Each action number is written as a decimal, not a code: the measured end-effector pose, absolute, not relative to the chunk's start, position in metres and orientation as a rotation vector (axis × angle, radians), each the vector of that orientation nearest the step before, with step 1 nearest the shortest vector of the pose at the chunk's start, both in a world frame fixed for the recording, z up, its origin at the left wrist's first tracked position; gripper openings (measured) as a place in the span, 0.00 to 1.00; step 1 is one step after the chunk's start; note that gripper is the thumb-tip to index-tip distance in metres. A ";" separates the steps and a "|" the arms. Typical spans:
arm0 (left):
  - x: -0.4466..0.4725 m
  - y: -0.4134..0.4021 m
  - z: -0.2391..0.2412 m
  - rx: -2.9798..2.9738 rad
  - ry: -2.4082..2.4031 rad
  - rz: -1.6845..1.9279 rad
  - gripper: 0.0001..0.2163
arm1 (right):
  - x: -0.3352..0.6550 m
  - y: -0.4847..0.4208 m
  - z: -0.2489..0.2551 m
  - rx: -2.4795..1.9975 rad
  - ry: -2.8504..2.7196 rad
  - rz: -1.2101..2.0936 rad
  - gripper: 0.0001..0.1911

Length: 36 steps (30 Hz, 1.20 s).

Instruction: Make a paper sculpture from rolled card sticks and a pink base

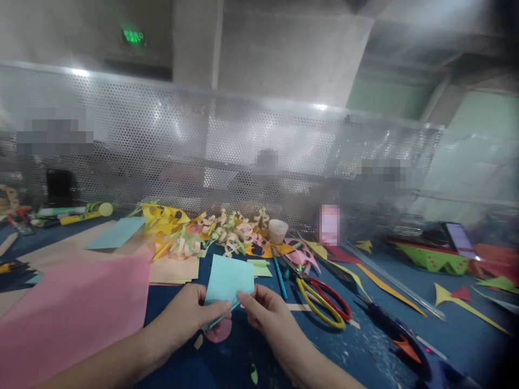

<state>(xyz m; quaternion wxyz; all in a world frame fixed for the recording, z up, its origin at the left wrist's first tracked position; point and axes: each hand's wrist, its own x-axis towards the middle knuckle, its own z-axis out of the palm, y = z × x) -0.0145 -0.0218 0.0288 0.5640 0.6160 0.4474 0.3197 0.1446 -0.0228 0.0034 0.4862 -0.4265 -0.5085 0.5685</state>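
A light blue sheet of paper (230,278), folded at its lower edge, is held up between both hands above the dark blue table. My left hand (205,309) pinches its lower left part, thumb on the near face. At the lower right edge, my right hand (263,309) grips the same paper between thumb and fingers. Just below the paper, a round pink paper piece (219,330) is partly hidden by my left hand. Scissors with yellow and red handles (322,300) lie to the right of my right hand, beside a teal pen (280,275).
A large pink sheet (81,313) lies at left, with another light blue sheet (116,233) behind it. Curled paper scraps (231,229) and a white cup (278,231) stand further back. A blue glue gun (405,337) and a clear ruler (401,283) lie at right.
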 end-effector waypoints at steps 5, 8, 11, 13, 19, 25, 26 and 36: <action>-0.021 -0.023 0.037 1.483 0.855 0.567 0.16 | 0.145 -0.023 0.004 -1.030 -1.253 1.397 0.22; -0.025 -0.024 0.040 1.518 0.874 0.520 0.12 | 0.144 -0.024 0.005 -1.034 -1.263 1.405 0.21; -0.025 -0.025 0.042 1.515 0.902 0.520 0.11 | 0.144 -0.025 0.005 -1.049 -1.283 1.399 0.22; -0.025 -0.026 0.042 1.518 0.897 0.520 0.11 | 0.144 -0.025 0.004 -1.052 -1.297 1.388 0.22; -0.023 -0.029 0.045 1.504 0.858 0.542 0.12 | 0.147 -0.019 -0.002 -1.037 -1.308 1.375 0.21; -0.022 -0.028 0.045 1.496 0.844 0.557 0.12 | 0.148 -0.016 -0.001 -1.042 -1.324 1.351 0.21; -0.022 -0.028 0.043 1.490 0.845 0.562 0.11 | 0.148 -0.016 -0.001 -1.046 -1.336 1.344 0.21; -0.013 -0.028 0.034 1.567 0.968 0.657 0.13 | 0.147 -0.019 0.000 -1.139 -1.352 1.309 0.24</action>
